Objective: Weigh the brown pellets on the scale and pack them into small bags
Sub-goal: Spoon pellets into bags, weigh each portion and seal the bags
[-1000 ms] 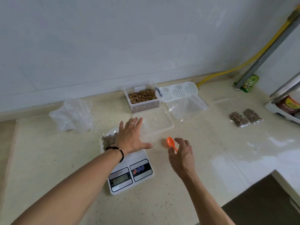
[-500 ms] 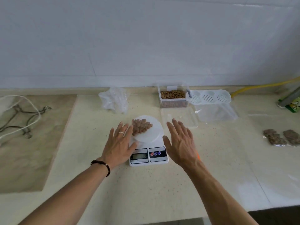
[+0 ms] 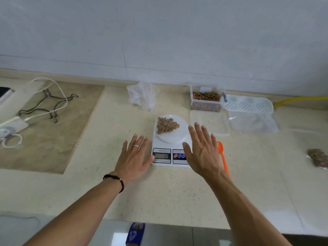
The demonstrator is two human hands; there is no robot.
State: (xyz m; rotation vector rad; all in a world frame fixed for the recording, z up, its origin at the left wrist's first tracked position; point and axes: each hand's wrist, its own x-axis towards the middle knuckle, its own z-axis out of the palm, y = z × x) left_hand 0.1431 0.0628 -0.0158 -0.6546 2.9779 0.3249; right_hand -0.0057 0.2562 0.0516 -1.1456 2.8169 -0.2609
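**Weighing step: pellets on the scale, bagging comes next**

Going left to right with the scale (image 3: 171, 148) as the anchor: left hand (image 3: 133, 159) lies flat on the table, fingers straight, holding nothing, thumb at the scale's left edge. Brown pellets (image 3: 166, 125) are heaped on the scale's plate. Right hand (image 3: 204, 153) hovers over its right side, fingers spread, empty. Orange spoon (image 3: 221, 155) lies just right of it. Looks like the reading's being checked; next you'd need a small bag, probably from the crumpled pile (image 3: 142, 97) behind the scale.

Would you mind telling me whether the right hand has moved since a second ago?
Yes. The right hand let go of the orange spoon and shifted left, now open against the scale.
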